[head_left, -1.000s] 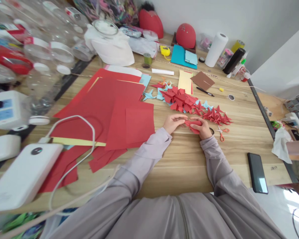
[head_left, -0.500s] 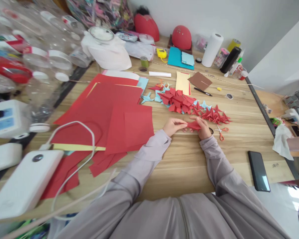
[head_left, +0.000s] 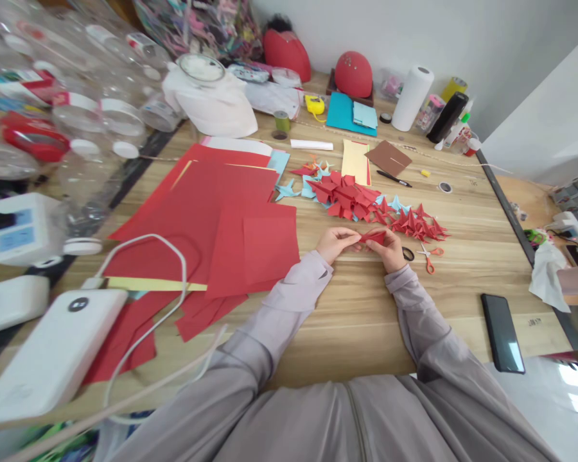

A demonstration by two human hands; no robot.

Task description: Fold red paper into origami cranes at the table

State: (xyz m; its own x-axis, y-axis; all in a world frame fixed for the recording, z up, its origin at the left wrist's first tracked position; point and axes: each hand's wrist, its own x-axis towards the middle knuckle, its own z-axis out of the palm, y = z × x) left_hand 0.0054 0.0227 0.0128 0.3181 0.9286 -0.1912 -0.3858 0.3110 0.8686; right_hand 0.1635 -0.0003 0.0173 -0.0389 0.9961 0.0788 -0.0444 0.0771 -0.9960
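Observation:
Between my two hands is a small folded piece of red paper [head_left: 373,237], held just above the wooden table [head_left: 347,321]. My left hand [head_left: 336,243] pinches its left end. The fingers and thumb of my right hand [head_left: 389,249] close on its right end, covering part of the folds. Right behind my hands lies a heap of folded red paper shapes [head_left: 349,196], with pointed red ones [head_left: 419,223] at its right and light blue ones [head_left: 287,189] at its left. Orange-handled scissors [head_left: 429,258] and a black ring [head_left: 408,254] rest beside my right hand.
Large red paper sheets [head_left: 197,212] spread to the left, with smaller red squares [head_left: 270,250] on top. A white power bank [head_left: 52,353] with a cable sits at front left, near plastic bottles [head_left: 84,186]. A phone [head_left: 502,332] lies at right. Another person's arm [head_left: 575,280] shows at the right edge.
My right thumb and fingers have shifted on the folded red paper, which now looks narrower. Both hands stay at about the same spot. The whole view has moved slightly.

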